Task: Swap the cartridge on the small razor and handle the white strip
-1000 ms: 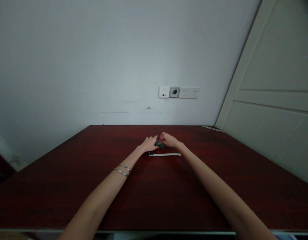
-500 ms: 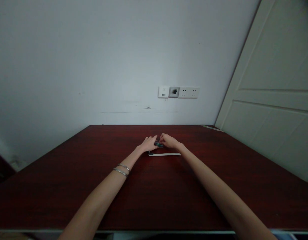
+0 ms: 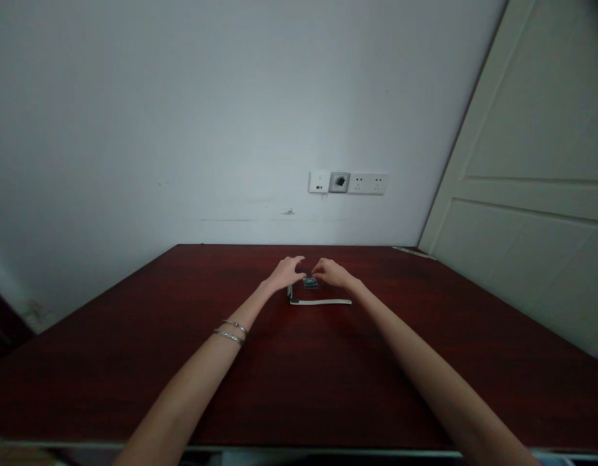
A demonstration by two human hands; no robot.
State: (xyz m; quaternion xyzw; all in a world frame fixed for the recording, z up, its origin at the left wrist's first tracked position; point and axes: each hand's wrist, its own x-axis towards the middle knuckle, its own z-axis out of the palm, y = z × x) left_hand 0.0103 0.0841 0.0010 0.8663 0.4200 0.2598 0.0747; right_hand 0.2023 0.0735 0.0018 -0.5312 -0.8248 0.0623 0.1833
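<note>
A small flat dark case with a teal patch on top (image 3: 310, 283) lies on the table between my hands. My left hand (image 3: 283, 274) is at its left side, with thumb and fingers spread apart and nothing between them. At its right, my right hand (image 3: 332, 272) hovers close with bent fingers, the thumb and forefinger slightly apart, holding nothing that I can see. A white strap (image 3: 325, 301) with a dark left end lies nearer to me, bending back under my left hand, where part of it is hidden.
The dark red wooden table (image 3: 299, 375) reaches back to a pale wall with a row of sockets (image 3: 348, 182). A thin light strip (image 3: 413, 252) lies at the far right corner. A white panelled door (image 3: 532, 239) stands along the right side.
My hands have let go of the case and drawn slightly apart. My left fingers have lifted and opened, so more of the case and its teal top shows.
</note>
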